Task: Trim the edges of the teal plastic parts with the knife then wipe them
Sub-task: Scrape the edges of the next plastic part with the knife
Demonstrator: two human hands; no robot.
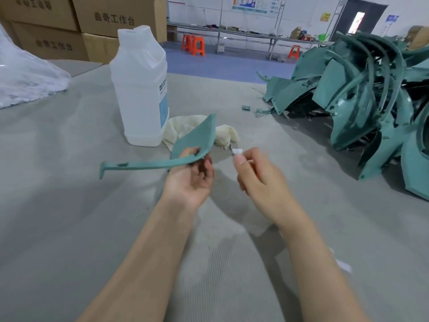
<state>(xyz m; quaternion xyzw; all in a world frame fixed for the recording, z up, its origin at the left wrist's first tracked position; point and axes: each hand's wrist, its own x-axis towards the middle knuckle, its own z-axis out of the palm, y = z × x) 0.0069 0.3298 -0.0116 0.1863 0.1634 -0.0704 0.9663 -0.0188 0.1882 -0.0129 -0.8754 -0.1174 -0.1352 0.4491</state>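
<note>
My left hand (192, 175) grips a teal plastic part (192, 138) at the bend where its broad pointed flap meets a long thin arm that runs left to a small hooked end. My right hand (257, 175) pinches a small knife (235, 151) between thumb and fingers; its white-wrapped tip points up and left, a short way right of the part and not touching it. A cream cloth (183, 126) lies crumpled on the grey mat behind the part. A large heap of teal plastic parts (362, 98) fills the right side.
A tall white plastic jug (139, 89) with a blue label stands left of the cloth. A clear plastic bag (25, 75) lies at far left, with cardboard boxes (76, 24) behind. Small teal scraps (246, 108) lie near the heap. Orange stools and a long bench stand far back.
</note>
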